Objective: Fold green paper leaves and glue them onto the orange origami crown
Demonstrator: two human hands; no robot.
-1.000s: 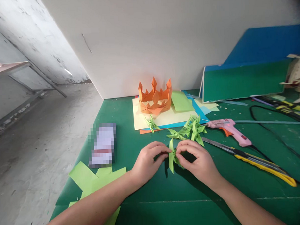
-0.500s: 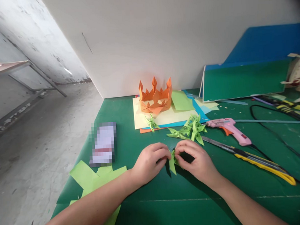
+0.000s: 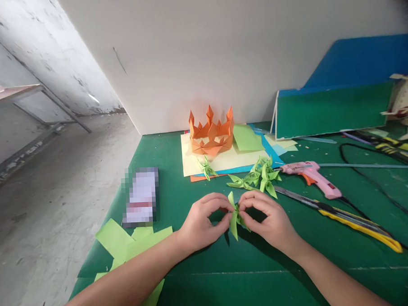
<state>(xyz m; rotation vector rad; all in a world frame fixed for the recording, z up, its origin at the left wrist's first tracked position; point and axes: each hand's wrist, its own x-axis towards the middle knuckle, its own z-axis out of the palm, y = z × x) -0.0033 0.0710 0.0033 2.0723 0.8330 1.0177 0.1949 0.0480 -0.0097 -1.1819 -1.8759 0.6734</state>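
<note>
Between my two hands is a green folded paper flower (image 3: 233, 224) with pointed petals, held just above the green tabletop. My left hand (image 3: 208, 218) pinches it from the left with thumb and fingertips. From the other side my right hand (image 3: 266, 215) pinches it too, its fingers partly covering the petals. Just beyond my hands lies a cluster of similar green paper flowers (image 3: 264, 174). One more paper flower (image 3: 207, 167) rests apart, at the front edge of the paper stack.
An orange paper crown (image 3: 212, 146) stands on stacked coloured paper (image 3: 187, 165). To the right lie a pink glue gun (image 3: 311, 173) with its cord and a yellow utility knife (image 3: 356, 225), blade exposed. On the left are a phone (image 3: 141, 196) and green paper sheets (image 3: 115, 240).
The flower has turned a little between my fingers, so an upper petal now shows above my left fingertips. My left fingers and thumb have shifted slightly. Other things stay put.
</note>
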